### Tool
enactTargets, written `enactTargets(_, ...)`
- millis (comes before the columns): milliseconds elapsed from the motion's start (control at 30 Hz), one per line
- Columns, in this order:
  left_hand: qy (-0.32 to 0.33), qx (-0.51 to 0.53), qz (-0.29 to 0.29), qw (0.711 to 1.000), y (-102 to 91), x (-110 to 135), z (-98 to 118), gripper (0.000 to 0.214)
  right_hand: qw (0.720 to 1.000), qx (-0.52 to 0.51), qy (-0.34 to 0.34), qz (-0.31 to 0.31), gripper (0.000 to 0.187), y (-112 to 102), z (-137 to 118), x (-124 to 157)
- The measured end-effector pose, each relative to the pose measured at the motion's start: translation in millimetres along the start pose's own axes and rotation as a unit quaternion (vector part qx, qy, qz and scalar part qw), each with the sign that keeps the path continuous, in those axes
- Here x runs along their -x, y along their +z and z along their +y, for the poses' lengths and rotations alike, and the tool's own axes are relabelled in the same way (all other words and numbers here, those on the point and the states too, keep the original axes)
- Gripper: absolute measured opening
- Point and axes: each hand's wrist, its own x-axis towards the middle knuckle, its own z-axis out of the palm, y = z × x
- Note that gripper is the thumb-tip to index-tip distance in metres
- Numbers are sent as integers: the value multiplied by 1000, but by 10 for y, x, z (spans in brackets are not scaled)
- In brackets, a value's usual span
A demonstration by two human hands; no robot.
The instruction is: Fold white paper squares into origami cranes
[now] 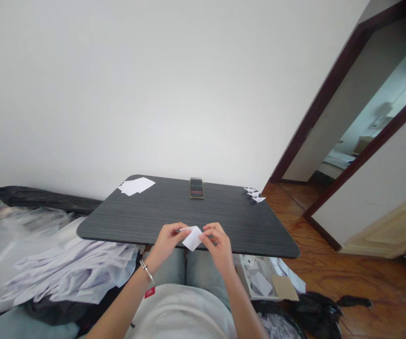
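Note:
A small folded piece of white paper is held between my two hands, just over the near edge of the dark table. My left hand pinches its left corner between thumb and fingers. On the other side, my right hand grips the right edge with thumb and fingertips. Several folded white paper pieces with pointed tips sit in a row at the table's far right corner. Flat white sheets lie overlapping at the far left corner.
A phone lies near the table's back edge, by the white wall. Below on the right stands a white box with papers in it, beside black plastic bags. Heaped white cloth or paper lies on the left.

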Motion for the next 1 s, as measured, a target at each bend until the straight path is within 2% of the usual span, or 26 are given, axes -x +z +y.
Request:
enactTargets(100,-12,28,-10,999,24,-2,8,23,1000,-13,1,-19,11,-1,10,-4)
enactTargets(200,-1,10,-11,1000,33,-7,1,24,1000,-5,-2,-28,12,-1,21,-6)
enactTargets(400,20,-29,-19,999,42,-14,-37,37,1000,20,-12,1,15,6,33,-2)
enactTargets(567,21,-29,2,999,51,1,-30,24,998,54,-28,18,15,32,84,8)
enactTargets(800,27,-63,39,997,83,24,-1,19,995,84,-59,18,13,59,81,29)
enactTargets(1000,40,-55,41,997,107,38,33,19,994,84,-71,15,13,58,58,32)
